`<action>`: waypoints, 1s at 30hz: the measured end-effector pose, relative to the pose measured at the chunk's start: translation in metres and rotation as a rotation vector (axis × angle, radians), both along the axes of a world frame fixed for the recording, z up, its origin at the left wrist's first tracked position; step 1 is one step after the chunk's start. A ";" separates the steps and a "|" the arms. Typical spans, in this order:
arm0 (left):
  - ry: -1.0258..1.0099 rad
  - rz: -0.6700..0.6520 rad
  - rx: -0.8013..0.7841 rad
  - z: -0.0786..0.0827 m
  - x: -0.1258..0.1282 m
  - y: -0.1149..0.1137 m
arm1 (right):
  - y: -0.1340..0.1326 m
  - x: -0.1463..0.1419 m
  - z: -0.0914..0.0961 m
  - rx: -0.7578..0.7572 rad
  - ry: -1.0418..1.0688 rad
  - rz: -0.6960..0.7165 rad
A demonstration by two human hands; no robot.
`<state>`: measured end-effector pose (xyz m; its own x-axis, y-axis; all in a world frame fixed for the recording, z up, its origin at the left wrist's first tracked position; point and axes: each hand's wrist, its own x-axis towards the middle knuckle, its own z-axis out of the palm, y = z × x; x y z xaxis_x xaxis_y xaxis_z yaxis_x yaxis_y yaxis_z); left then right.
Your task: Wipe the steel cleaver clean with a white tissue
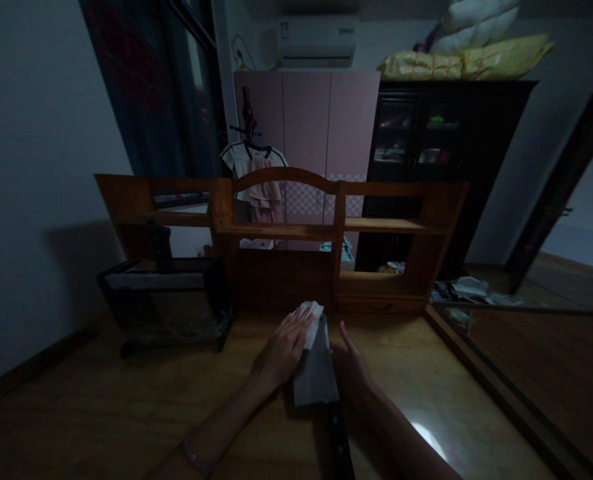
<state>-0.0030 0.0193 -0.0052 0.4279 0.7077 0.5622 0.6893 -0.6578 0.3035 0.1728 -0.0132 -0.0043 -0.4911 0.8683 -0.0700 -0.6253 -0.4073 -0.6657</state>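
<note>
Cleaver (317,377) is seen over the middle of the desk (421,370), its broad, nearly rectangular blade dull grey and softly lit along the flat. Its black handle (340,437), dotted with pale rivets, is set at the right corner of the blade's near end and is cut off by the lower border of the view. Whether the blade is rested flat on the wood or slightly raised cannot be told.

White tissue (314,320), crumpled, is pressed over the far left part of the blade by the left grip (285,348), whose fingers are laid long and close together; whether the tissue is also pinched cannot be told. The right grip (352,370) is placed just beside the blade's right long edge, thumb lifted away from the hand; its fingers are largely hidden, so their closing cannot be told.

The desk is bounded at the back by a wooden shelf unit (279,232) and on the right by a raised wooden strip (504,390). The back left is taken up by a dark-framed case (164,310). Open stretches are left between that case and the left forearm, and between the right forearm and the strip.
</note>
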 end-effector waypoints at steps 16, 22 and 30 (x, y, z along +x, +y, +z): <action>0.023 -0.123 -0.006 0.000 0.006 -0.004 | 0.004 -0.006 -0.002 0.012 0.002 -0.059; -0.255 0.033 -0.137 -0.012 -0.003 0.007 | 0.002 -0.003 0.000 0.010 -0.018 -0.025; -0.122 -0.103 0.001 0.004 0.008 -0.012 | 0.011 -0.003 -0.010 -0.045 -0.009 -0.049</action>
